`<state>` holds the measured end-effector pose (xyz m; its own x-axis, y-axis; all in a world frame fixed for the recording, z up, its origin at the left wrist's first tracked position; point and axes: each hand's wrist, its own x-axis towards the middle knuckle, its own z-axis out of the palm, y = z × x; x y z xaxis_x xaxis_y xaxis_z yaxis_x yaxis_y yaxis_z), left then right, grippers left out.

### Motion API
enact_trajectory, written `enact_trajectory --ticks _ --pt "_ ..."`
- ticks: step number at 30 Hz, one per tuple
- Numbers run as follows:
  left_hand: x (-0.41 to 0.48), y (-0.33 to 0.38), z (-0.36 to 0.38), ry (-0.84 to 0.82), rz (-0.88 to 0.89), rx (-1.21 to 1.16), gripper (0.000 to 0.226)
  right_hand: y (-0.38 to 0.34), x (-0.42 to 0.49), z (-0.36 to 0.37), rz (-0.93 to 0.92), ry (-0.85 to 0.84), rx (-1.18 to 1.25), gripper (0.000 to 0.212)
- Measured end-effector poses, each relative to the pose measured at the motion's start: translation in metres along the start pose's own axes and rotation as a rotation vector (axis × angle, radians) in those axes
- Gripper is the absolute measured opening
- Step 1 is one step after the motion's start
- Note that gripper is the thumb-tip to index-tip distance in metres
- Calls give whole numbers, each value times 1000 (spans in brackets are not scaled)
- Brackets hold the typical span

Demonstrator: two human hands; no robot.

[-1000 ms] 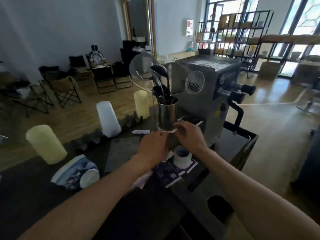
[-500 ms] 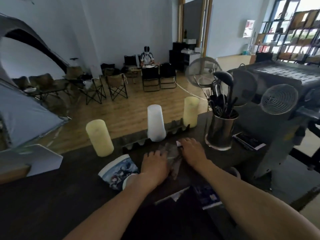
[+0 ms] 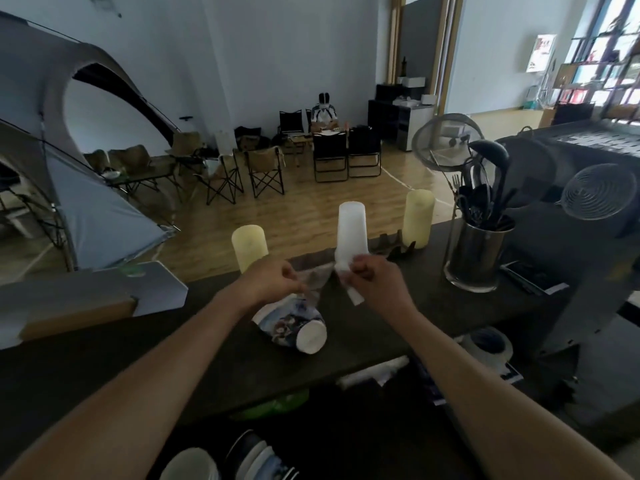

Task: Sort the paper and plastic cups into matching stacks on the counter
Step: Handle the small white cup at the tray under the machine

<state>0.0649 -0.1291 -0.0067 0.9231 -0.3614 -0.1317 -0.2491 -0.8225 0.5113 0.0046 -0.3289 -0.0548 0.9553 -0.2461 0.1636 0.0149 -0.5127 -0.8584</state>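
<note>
near edge, below the counter: a stack of plates and bowls (image 3: pixel 242 459), partly cut off by the frame

both forearms reach forward over the dark counter (image 3: pixel 104 341)

printed paper cups (image 3: pixel 294 323): nested stack lying on its side on the counter, white base end toward the camera, just below the left hand

left hand (image 3: pixel 273 282): fingers curled, thumb and fingertips pinching a clear plastic piece (image 3: pixel 317 278). it is crinkled and blurred; cannot tell whether it is a cup or a wrapper. it spans the gap between the two hands

right hand (image 3: pixel 374 282): fingers curled into a loose fist, gripping a white strip (image 3: pixel 353 296) that hangs out below the hand. hand sits just in front of the foot of the white stack

lower right, on a shelf under the counter: a round white container with a dark inside (image 3: pixel 488 344)

far edge of counter, left to right: pale yellow cup stack (image 3: pixel 249 247), upside down and upright; white cup stack (image 3: pixel 351 233), same pose, its base hidden behind the right hand; second pale yellow cup stack (image 3: pixel 417 218). the three stand well apart

metal utensil holder (image 3: pixel 474 258) to the right, filled with dark ladles and a mesh strainer

beyond the counter: wooden floor, folding chairs (image 3: pixel 263 171), a grey tent (image 3: pixel 86 209) at left
</note>
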Motion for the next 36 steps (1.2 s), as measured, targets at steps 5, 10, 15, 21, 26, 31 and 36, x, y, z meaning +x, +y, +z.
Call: enact_trajectory --ticks 5,10,15,21,26,31,36 --pt "-14 -47 14 -215 -259 -41 26 -14 -7 68 392 -293 53 27" --pt "-19 -67 50 12 -332 -302 58 -10 -8 93 426 -251 14 29" --pt "-23 -58 51 112 -280 -483 93 -4 -20 66 466 -213 175 30" --pt "-6 18 71 14 27 -217 87 23 -45 -10 432 -33 211 5" --pt "-4 122 131 -33 283 -270 77 63 -94 -109 486 327 254 13" --pt "-22 213 214 -213 446 -358 79 105 -167 -189 578 590 225 16" --pt "-45 251 312 -386 521 -309 61 174 -234 -214 724 711 192 16"
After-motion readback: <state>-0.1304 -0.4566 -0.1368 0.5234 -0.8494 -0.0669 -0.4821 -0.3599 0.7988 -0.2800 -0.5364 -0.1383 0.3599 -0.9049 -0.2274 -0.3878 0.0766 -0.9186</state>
